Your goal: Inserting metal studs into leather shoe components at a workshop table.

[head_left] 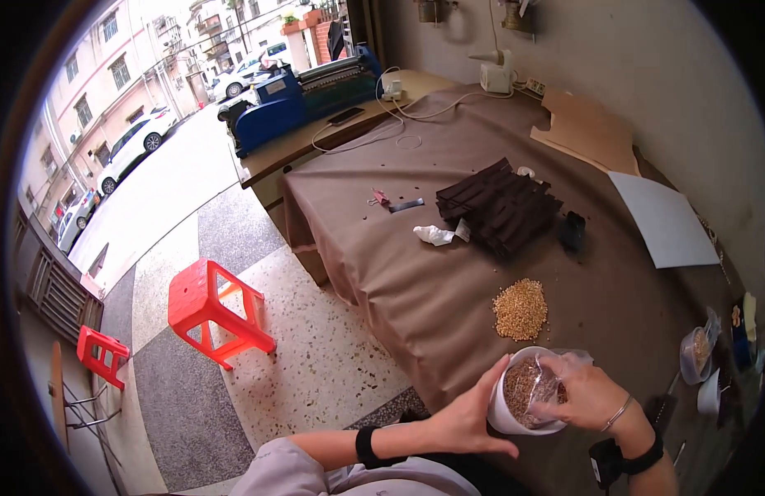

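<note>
The left hand (469,416) clasps the cup (497,413) by its wall at the table's (382,310) near edge, apparently for steadiness. The right hand (593,393) pinches clear plastic (546,388) within the mouth, seemingly keeping it gathered. The grain pile (520,310) sits beyond.

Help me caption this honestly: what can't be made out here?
Head view: the bottom of the cup, hidden by brown grains.
Head view: the right hand's exact grip on the clear plastic, blurred by glare.
Head view: the brown cloth beneath the dark pile, hidden by it.
</note>
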A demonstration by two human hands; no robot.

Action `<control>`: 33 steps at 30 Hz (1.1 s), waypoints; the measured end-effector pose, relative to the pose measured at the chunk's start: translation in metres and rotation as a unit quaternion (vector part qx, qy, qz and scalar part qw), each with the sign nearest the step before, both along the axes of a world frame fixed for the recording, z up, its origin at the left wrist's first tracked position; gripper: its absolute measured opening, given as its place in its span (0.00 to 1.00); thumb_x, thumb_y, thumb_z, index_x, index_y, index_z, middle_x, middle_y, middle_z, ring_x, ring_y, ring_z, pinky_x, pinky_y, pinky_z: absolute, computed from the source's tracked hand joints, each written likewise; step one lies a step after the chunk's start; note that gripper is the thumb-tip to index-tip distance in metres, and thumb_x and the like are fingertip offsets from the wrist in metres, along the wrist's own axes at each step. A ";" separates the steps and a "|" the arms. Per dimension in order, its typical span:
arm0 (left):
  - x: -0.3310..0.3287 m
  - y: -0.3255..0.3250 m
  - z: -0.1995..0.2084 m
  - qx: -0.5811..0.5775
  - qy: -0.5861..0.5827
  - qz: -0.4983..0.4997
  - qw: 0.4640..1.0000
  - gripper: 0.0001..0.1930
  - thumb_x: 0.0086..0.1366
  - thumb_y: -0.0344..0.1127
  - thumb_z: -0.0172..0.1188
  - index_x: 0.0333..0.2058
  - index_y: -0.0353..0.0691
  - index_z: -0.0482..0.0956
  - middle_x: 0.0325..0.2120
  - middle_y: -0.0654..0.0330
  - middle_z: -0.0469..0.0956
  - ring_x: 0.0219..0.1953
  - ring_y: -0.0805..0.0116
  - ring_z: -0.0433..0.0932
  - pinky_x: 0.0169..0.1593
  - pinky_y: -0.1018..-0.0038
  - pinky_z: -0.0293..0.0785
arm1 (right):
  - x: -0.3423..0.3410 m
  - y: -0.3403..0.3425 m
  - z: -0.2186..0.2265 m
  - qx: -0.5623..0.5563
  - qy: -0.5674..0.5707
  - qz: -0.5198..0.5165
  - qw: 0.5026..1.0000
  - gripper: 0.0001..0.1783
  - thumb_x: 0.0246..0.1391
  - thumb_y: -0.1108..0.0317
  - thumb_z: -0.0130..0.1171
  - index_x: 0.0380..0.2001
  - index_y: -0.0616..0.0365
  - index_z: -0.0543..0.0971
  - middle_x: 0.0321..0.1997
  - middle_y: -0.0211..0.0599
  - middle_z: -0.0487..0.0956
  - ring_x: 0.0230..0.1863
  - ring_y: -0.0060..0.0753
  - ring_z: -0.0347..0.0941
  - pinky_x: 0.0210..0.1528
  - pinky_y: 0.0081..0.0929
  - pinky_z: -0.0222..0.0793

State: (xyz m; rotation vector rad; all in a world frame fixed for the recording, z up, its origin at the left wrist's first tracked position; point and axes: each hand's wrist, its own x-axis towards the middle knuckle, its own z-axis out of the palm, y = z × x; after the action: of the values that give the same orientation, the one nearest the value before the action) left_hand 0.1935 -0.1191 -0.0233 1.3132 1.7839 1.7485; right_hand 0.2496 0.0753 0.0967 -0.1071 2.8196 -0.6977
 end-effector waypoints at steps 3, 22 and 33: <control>0.003 0.011 -0.001 -0.001 0.011 0.005 1.000 0.65 0.40 0.46 0.77 0.64 0.35 0.32 0.58 0.40 0.58 0.61 0.51 0.62 0.62 0.63 0.58 | -0.002 0.008 -0.008 -0.013 -0.021 -0.020 0.999 0.35 0.44 0.52 0.65 0.50 0.63 0.69 0.47 0.53 0.73 0.49 0.52 0.69 0.54 0.38 0.65; -0.028 0.041 0.010 0.003 -0.091 -0.069 0.993 0.63 0.42 0.36 0.75 0.64 0.40 0.29 0.56 0.48 0.59 0.60 0.58 0.61 0.61 0.63 0.60 | -0.024 0.050 -0.019 -0.251 -0.230 -0.147 0.929 0.16 0.52 0.64 0.58 0.42 0.62 0.75 0.34 0.30 0.76 0.35 0.20 0.71 0.39 0.22 0.68; -0.019 0.058 0.018 -0.060 -0.075 0.033 0.995 0.58 0.43 0.40 0.73 0.64 0.39 0.36 0.52 0.47 0.65 0.53 0.57 0.70 0.54 0.64 0.69 | -0.012 0.079 -0.031 -0.481 -0.229 -0.246 0.810 0.10 0.56 0.72 0.53 0.42 0.57 0.76 0.32 0.23 0.74 0.28 0.14 0.66 0.34 0.15 0.67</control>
State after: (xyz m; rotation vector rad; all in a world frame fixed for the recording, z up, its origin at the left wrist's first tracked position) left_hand 0.1748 -0.0610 -0.0052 1.0584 1.8352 1.6972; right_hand 0.2373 0.1541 0.0656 0.5627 1.7734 -1.8985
